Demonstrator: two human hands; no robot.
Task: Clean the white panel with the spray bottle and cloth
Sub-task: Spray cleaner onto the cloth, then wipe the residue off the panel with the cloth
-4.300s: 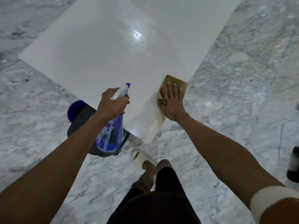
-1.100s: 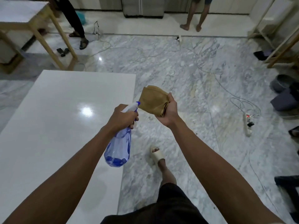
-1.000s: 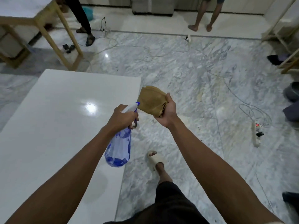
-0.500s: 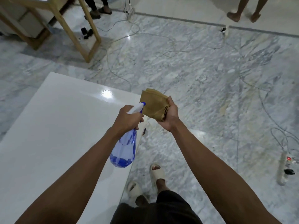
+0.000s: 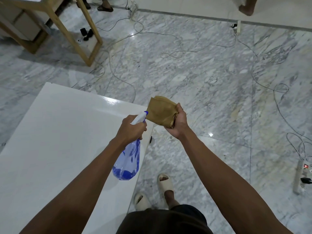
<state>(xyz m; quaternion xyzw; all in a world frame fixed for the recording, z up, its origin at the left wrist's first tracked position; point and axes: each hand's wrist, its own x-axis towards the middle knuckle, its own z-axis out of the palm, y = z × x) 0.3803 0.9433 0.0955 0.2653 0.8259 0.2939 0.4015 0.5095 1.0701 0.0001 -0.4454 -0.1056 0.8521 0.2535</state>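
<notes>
The left hand (image 5: 130,130) is clenched round the neck and trigger head of the spray bottle (image 5: 128,162), and the bottle hangs below the fist, over the near right edge of the white panel (image 5: 64,141). The right hand (image 5: 179,123) grips the folded tan cloth (image 5: 161,111) by 1 edge, thumb on top, holding it upright in the air beyond the panel's right edge, above the marble floor (image 5: 211,81). The white nozzle (image 5: 141,116) points at the face of the cloth and sits just beside it; contact cannot be confirmed.

Bottle: translucent blue plastic, with liquid visible only in the bottom portion. Judged light, and likely to swing from the neck if moved sharply. The neck grip seen here is the correct hold, as it keeps a finger on the trigger. The wall looks thin and would probably dent if squeezed at the body.

Cloth: soft, limp, folded in several layers. Judged light with no stiffness of its own, so an edge pinch lets the free part droop. For wiping, a flat palm over the folded pad would spread pressure better.

Panel: glossy, smooth and rigid, lying flat and low. A patch of fine droplets shows near its far right edge (image 5: 109,101). A wet surface is judged slippery under the cloth.

Cables (image 5: 168,53) trail across the floor, well apart from the feet.
</notes>
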